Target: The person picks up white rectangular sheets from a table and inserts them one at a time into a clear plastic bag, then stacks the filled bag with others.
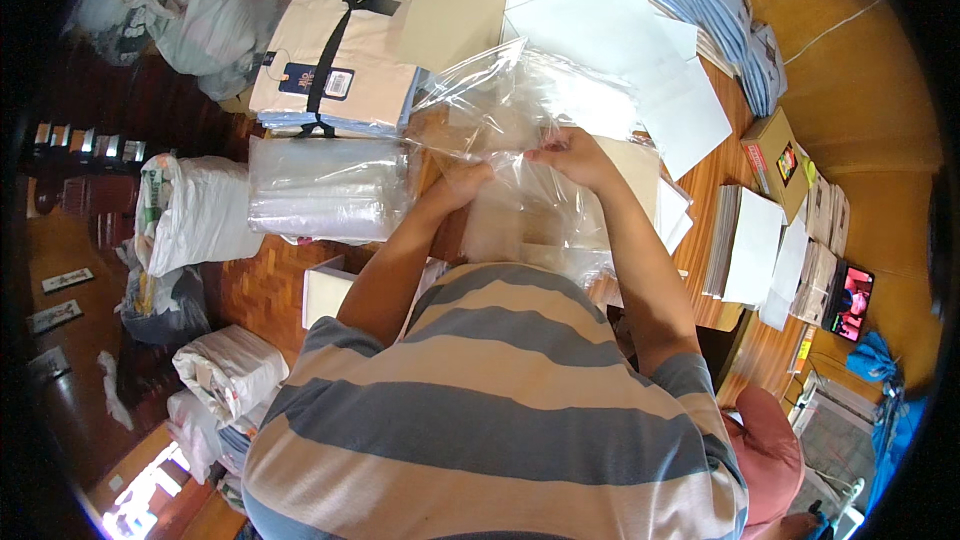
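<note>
I hold a clear plastic bag (510, 100) over the wooden table (715, 190), both hands pinching its near edge. My left hand (462, 180) grips the bag's edge on the left. A little to the right, my right hand (575, 155) grips the same edge, and more clear plastic hangs below the hands. Just left of my left hand lies a stack of clear plastic bags (325, 185). Behind it sits a bundle of folded beige garments (335, 65) tied with a black strap, with a dark tag on top.
White paper sheets (640, 50) cover the table's far side. Folded light-blue garments (720, 0) are stacked at the far right. Stacks of cardboard and paper (750, 245), a small box (780, 160) and a phone (850, 302) lie at right. Filled white sacks (195, 210) stand on the floor at left.
</note>
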Demonstrator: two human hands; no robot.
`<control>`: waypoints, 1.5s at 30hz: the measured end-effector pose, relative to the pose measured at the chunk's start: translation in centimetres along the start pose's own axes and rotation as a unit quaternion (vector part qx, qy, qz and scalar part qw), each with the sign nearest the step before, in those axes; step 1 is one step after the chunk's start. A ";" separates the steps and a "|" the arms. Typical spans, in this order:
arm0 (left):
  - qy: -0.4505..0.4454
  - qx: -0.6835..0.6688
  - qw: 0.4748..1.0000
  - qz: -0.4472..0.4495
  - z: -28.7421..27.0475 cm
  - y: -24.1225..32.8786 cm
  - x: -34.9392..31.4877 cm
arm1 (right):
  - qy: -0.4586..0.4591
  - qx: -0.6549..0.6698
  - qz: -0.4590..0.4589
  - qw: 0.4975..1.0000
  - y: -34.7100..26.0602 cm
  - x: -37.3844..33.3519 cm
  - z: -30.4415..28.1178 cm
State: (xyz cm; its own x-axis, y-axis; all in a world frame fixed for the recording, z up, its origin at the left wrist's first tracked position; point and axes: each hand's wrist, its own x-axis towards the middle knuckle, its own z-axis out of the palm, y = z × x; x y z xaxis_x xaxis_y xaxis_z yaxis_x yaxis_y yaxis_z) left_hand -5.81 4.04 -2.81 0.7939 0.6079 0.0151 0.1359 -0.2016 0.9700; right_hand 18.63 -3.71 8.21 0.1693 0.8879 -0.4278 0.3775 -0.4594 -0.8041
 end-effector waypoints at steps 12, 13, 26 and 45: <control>0.010 -0.082 0.994 -0.069 1.1 -2.2 1.1 | -0.077 0.172 0.083 0.979 0.4 -0.7 -3.4; -0.016 -0.100 0.990 -0.094 1.0 -1.5 1.4 | -0.068 0.153 0.078 0.983 0.1 -1.1 -3.9; 0.041 -0.181 0.973 -0.134 1.1 2.7 2.5 | 0.274 0.377 0.095 0.879 8.7 -5.2 -4.8; 0.083 -0.005 0.996 -0.030 1.1 2.3 2.5 | 0.242 0.164 0.045 0.955 9.1 -6.8 0.0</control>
State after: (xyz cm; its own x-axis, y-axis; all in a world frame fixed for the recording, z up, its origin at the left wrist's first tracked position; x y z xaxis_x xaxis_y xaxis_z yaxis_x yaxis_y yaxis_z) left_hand -2.88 4.21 -0.81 0.6758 0.7371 -0.0041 0.1734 -0.1537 0.9728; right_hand 20.88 -13.95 3.77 0.6179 0.7162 -0.3244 0.0501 -0.4476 -0.8928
